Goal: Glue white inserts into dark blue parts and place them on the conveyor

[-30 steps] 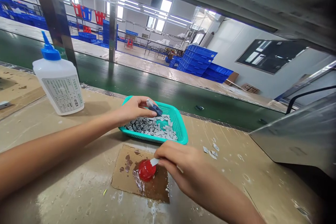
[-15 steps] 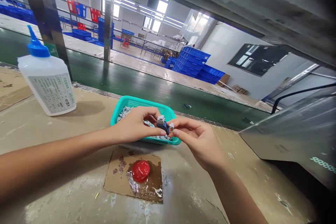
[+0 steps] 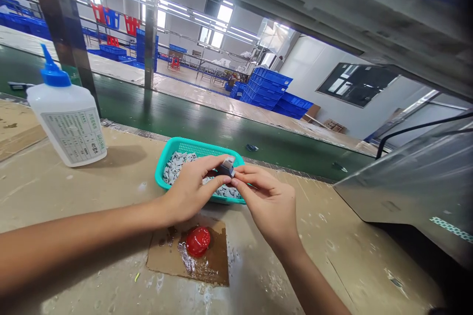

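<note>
My left hand (image 3: 194, 182) pinches a small dark blue and grey part (image 3: 226, 167) above the green basket (image 3: 162, 162). From the right, my right hand (image 3: 271, 202) has its thumb and fingertips pressed together at the edge of that part, on a small light grey piece (image 3: 233, 173) mostly hidden by the fingers. Many small grey pieces (image 3: 177, 162) lie in the basket under my hands. Nearer to me, a wet red cap (image 3: 198, 241) rests on a stained brown square board (image 3: 166, 256).
A white glue bottle (image 3: 72, 125) with a blue nozzle stands at the left. Behind the basket runs a green conveyor (image 3: 185, 118), carrying a small dark part (image 3: 252, 147). A metal panel (image 3: 399, 182) rises at the right.
The light grey piece in my right hand has come against the dark blue part, which has tilted in my left fingers. The small dark parts on the conveyor appear further left.
</note>
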Demonstrator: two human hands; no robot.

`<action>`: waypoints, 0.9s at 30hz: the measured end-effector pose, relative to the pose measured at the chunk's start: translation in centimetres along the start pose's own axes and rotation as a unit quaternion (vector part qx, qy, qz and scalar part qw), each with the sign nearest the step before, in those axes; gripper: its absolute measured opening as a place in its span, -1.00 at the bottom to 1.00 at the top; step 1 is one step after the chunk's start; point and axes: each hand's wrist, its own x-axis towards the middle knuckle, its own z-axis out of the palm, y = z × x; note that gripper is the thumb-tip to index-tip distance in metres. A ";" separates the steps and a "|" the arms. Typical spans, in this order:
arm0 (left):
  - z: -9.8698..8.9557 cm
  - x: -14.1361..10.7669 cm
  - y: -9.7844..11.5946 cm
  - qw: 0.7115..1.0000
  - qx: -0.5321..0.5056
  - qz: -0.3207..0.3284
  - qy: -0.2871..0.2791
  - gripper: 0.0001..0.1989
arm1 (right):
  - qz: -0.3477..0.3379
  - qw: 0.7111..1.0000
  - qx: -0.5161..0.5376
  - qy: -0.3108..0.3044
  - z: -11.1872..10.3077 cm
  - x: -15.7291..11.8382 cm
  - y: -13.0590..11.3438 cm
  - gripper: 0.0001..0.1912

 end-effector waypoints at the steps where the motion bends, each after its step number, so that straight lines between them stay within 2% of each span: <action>1: 0.1 0.0 0.0 1.000 0.023 0.008 0.010 -0.73 | 0.002 1.000 0.009 0.006 0.1 0.0 0.1 -0.90; 4: 0.1 0.4 -0.1 1.000 0.023 -0.001 0.008 -0.65 | 0.016 0.999 0.036 0.017 0.5 0.1 0.3 -0.90; 8: -0.3 1.3 -0.5 0.988 -0.118 -0.091 -0.035 -0.62 | 0.045 0.995 0.085 -0.012 0.7 0.2 0.5 -0.96; 10: -0.6 1.3 -0.4 0.983 -0.161 -0.087 -0.028 -0.58 | 0.054 0.992 0.108 -0.034 0.4 0.2 0.5 -0.91; 12: -0.9 1.2 0.0 0.987 -0.150 -0.047 -0.028 -0.60 | 0.074 0.989 0.123 -0.045 0.0 0.3 0.6 -0.80; 16: -2.3 2.0 0.3 0.995 -0.073 0.014 -0.062 -0.77 | 0.115 0.986 0.117 -0.008 -1.4 1.2 1.5 -0.74; 18: -3.8 3.6 -0.6 0.999 -0.018 0.016 -0.037 -0.75 | 0.112 0.989 0.093 0.008 -2.1 1.6 2.3 -0.75; 20: -6.0 5.8 -2.3 0.995 0.094 -0.006 0.009 -0.69 | 0.106 0.992 0.063 0.014 -2.6 2.0 3.2 -0.75; 21: -7.3 7.0 -3.4 0.983 0.177 -0.030 0.028 -0.67 | 0.102 0.993 0.051 0.014 -2.8 2.2 3.6 -0.75; 23: -9.7 9.1 -6.0 0.959 0.271 -0.069 0.043 -0.69 | 0.100 0.994 0.038 0.004 -3.1 2.5 4.3 -0.72; 25: -11.4 10.5 -8.6 0.936 0.337 -0.102 0.031 -0.75 | 0.105 0.994 0.036 -0.015 -3.2 2.7 4.8 -0.68; 27: -12.2 11.0 -10.3 0.912 0.390 -0.129 0.011 -0.75 | 0.115 0.992 0.038 -0.034 -3.2 2.8 5.2 -0.64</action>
